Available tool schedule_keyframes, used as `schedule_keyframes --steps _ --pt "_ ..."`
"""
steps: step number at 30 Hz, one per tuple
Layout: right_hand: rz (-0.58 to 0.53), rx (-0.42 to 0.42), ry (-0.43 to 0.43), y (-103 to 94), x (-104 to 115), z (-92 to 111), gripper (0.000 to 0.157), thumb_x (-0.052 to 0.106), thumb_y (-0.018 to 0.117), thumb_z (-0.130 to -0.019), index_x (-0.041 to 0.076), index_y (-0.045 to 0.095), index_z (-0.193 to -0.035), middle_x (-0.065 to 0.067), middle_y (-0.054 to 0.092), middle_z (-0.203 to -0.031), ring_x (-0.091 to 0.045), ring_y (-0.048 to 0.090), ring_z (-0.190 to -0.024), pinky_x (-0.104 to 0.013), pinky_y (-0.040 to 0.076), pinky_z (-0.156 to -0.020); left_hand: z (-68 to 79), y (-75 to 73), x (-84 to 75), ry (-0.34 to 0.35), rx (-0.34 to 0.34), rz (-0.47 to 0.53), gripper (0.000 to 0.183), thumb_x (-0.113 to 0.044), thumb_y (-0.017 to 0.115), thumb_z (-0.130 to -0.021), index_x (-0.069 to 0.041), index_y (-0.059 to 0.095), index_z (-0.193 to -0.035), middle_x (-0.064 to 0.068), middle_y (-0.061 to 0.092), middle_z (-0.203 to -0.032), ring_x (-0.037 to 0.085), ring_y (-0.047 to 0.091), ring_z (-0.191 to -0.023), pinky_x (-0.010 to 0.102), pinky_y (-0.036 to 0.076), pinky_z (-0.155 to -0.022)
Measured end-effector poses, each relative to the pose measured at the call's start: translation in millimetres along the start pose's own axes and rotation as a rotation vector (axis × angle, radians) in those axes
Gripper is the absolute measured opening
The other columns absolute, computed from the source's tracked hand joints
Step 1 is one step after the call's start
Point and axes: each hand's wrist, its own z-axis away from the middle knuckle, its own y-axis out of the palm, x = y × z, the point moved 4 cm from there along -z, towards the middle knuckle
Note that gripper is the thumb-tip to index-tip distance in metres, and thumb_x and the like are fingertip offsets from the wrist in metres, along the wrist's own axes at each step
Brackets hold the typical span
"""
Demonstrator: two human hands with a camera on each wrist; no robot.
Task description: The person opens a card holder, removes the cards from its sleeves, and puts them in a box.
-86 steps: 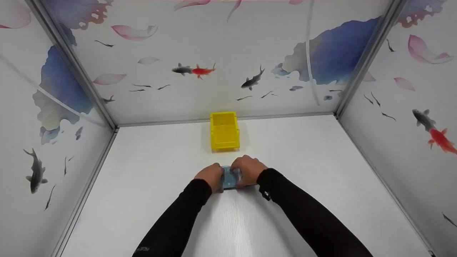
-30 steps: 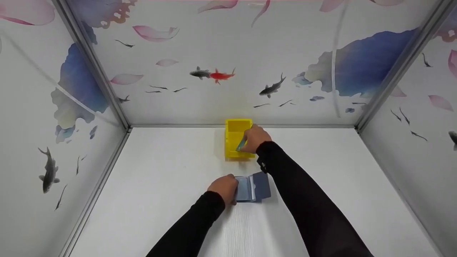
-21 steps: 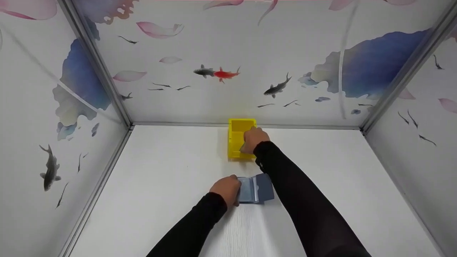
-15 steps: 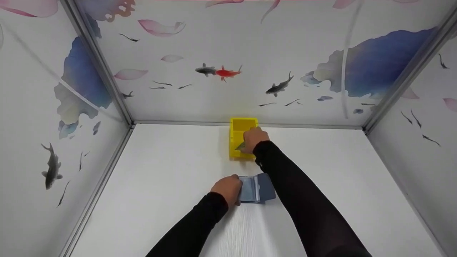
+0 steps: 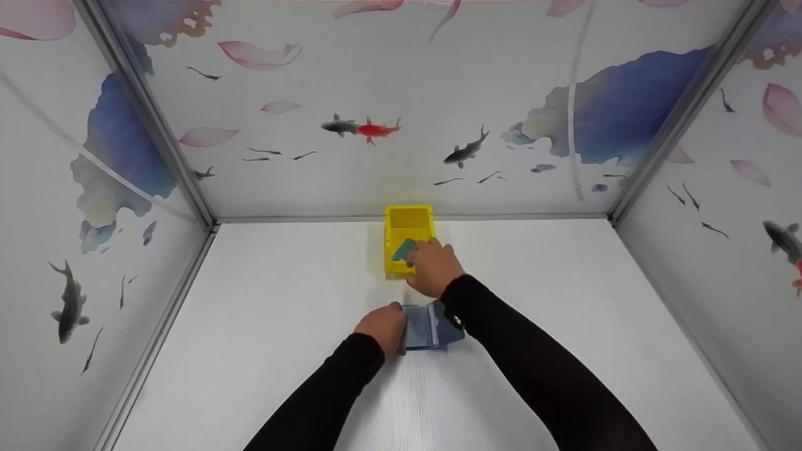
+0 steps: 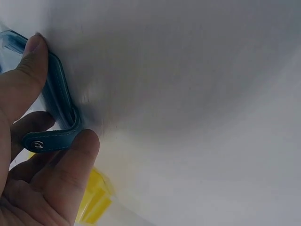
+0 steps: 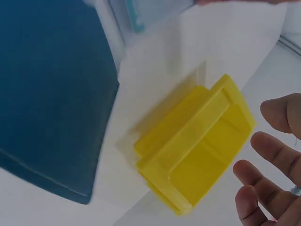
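Note:
My left hand (image 5: 383, 327) grips the left edge of an opened blue card holder (image 5: 418, 329) above the white table. Its clear sleeve (image 7: 155, 12) and dark blue flap (image 7: 51, 94) show in the right wrist view. The snap strap (image 6: 51, 140) sticks out between my left fingers in the left wrist view. My right hand (image 5: 435, 266) hovers at the front right of a yellow bin (image 5: 409, 216), fingers spread and nothing visible between them in the right wrist view. At its fingertips a teal card (image 5: 403, 249) appears in the bin; contact is unclear.
The bin stands on the white table (image 5: 282, 300) against the back wall (image 5: 376, 169). Printed side walls, one of them the left wall (image 5: 37, 207), enclose the table. Metal framing runs along the corners.
Earlier both hands were on the card holder. My right hand then carried a card to the bin and has now let it go, drawing back slightly. The left hand keeps its hold.

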Motion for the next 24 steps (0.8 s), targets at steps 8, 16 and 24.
schedule_keyframes --steps 8,16,24 --pt "-0.098 0.083 -0.05 14.4 -8.6 76.1 0.025 0.031 0.086 -0.099 0.013 0.087 -0.116 -0.006 0.081 -0.113 -0.027 0.066 -0.101 -0.053 0.057 -0.089 3.0 0.8 3.6 -0.033 0.011 0.099 0.051 -0.023 0.108 -0.077 -0.001 0.081 -0.115 0.008 0.076 -0.11 0.021 0.073 -0.088 0.039 0.067 -0.089" --pt "-0.167 0.134 -0.031 23.9 -21.0 110.7 0.021 0.026 0.084 -0.102 0.012 0.084 -0.117 -0.001 0.081 -0.099 -0.019 0.063 -0.084 -0.043 0.06 -0.086 4.6 -7.1 -4.7 -0.053 -0.004 0.146 0.04 -0.027 0.096 -0.093 -0.002 0.081 -0.121 0.012 0.076 -0.115 0.024 0.067 -0.097 0.044 0.064 -0.095" --pt "-0.255 0.169 0.024 24.1 -27.6 123.8 0.062 0.024 0.082 -0.105 0.01 0.059 -0.161 -0.008 0.081 -0.103 -0.02 0.069 -0.088 -0.046 0.064 -0.094 -0.2 -12.3 -28.7 0.0 -0.102 0.142 0.06 -0.035 0.083 -0.106 -0.004 0.061 -0.153 0.02 0.078 -0.14 0.037 0.074 -0.134 0.06 0.049 -0.127"
